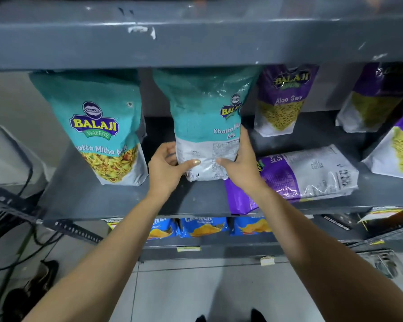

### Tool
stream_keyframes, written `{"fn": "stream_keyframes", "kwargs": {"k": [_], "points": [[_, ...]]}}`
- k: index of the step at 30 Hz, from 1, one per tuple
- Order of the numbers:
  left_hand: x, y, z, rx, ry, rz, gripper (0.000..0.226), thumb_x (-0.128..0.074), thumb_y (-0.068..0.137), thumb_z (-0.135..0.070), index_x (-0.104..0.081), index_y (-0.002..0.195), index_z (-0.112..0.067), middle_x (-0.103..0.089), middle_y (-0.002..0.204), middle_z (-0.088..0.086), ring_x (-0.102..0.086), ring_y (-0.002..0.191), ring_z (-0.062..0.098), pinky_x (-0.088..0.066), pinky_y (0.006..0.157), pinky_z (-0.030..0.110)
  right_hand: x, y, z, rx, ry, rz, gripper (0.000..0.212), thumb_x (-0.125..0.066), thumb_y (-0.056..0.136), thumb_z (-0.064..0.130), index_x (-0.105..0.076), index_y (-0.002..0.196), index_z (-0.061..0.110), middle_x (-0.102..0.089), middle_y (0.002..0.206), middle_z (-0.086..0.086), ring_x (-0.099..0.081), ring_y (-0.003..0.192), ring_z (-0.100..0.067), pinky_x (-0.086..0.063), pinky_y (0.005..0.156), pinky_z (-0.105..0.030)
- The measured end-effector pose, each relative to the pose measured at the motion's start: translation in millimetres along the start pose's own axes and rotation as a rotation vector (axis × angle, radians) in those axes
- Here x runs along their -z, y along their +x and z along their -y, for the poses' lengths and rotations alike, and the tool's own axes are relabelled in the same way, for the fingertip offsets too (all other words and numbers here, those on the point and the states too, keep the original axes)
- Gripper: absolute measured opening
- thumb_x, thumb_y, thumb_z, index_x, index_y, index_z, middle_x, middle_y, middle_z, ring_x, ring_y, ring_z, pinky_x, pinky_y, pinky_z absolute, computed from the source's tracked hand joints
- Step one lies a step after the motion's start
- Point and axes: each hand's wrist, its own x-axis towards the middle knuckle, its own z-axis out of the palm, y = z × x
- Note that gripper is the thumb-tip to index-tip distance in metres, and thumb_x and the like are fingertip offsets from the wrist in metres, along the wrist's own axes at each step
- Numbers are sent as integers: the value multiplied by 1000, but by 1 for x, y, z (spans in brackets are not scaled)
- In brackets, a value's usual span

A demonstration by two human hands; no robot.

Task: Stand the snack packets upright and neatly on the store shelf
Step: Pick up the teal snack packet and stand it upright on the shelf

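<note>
A teal Khatta Mitha Mix packet (205,117) stands upright at the middle of the grey shelf (84,194), turned so its side and back face me. My left hand (166,169) grips its lower left edge and my right hand (241,166) grips its lower right edge. A second teal packet (102,126) stands upright to the left, front facing out. Just right of my right hand a purple Aloo Sev packet (298,175) lies flat on the shelf. Three more purple Aloo Sev packets stand upright: one at the back (282,101), one at the far right back (370,101), one at the right edge (398,149).
The grey shelf above (196,38) overhangs the packet tops. Blue chip packets (205,226) fill the shelf below. Cables and a slotted metal bracket (16,205) hang at the left. Dark shoes (33,289) and pale floor tiles lie beneath.
</note>
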Motion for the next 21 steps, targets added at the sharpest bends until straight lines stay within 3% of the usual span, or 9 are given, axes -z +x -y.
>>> {"fn": "stream_keyframes", "kwargs": {"k": [3, 5, 6, 9, 12, 15, 17, 19, 21], "points": [[0, -4, 13, 0, 69, 11, 55, -90, 64, -8, -59, 110, -7, -72, 107, 2, -71, 99, 12, -57, 92, 39, -7, 1, -20, 16, -99, 24, 89, -65, 75, -12, -31, 150, 20, -56, 130, 17, -52, 124, -3, -39, 103, -12], [1, -5, 15, -30, 120, 25, 54, -90, 65, -12, -58, 109, -7, -71, 104, -2, -69, 93, 0, -57, 91, 30, -7, 1, -29, 7, -98, 52, 84, -57, 78, -14, -30, 151, 19, -54, 135, 10, -50, 124, -4, -36, 101, -6], [2, -4, 13, -51, 162, 38, 55, -90, 65, -15, -58, 109, -8, -70, 103, -4, -68, 89, -3, -57, 88, 24, -5, 2, -30, -20, -21, 70, 82, -50, 76, -18, -35, 148, 20, -56, 135, 7, -53, 123, -8, -38, 102, -9], [5, -4, 8, -106, 352, 88, 58, -89, 67, -30, -58, 112, -10, -65, 106, -1, -64, 89, 7, -53, 80, 16, 4, 7, -29, -172, 249, 33, 75, -37, 64, -20, -64, 118, 24, -72, 116, -3, -66, 109, -18, -52, 89, -30], [8, -5, 9, -77, 532, 47, 60, -85, 67, -47, -55, 106, -13, -56, 104, 3, -59, 87, 17, -50, 75, 26, 14, 13, -25, -298, 357, 29, 63, -31, 67, -19, -69, 102, 17, -73, 102, -13, -64, 98, -28, -51, 75, -27], [6, -7, 10, 33, 504, 0, 53, -81, 74, -44, -48, 101, -13, -62, 88, -1, -60, 76, 16, -42, 63, 21, 15, 17, -26, -380, 316, 50, 49, -34, 88, -18, -63, 117, 8, -69, 117, -21, -64, 107, -33, -55, 88, -41], [3, -11, 11, 37, 449, 6, 38, -78, 80, -34, -56, 99, -10, -66, 89, 0, -64, 73, 8, -44, 62, 9, 10, 15, -26, -398, 262, 102, 40, -42, 93, -16, -58, 121, 7, -69, 115, -15, -64, 103, -29, -57, 83, -40], [-2, -15, 17, 69, 373, 94, 35, -79, 80, -22, -60, 107, -9, -67, 104, 3, -69, 91, 11, -46, 76, 3, 7, 12, -27, -393, 236, 163, 36, -49, 92, -14, -58, 112, 15, -69, 103, -6, -63, 92, -25, -54, 69, -32], [-4, -18, 23, 137, 264, 245, 63, -86, 68, -18, -50, 119, -13, -61, 121, 3, -61, 116, 18, -47, 97, 19, 9, 11, -28, -374, 181, 232, 40, -57, 92, -7, -52, 119, 21, -68, 100, 1, -61, 80, -14, -48, 56, -22]]}}
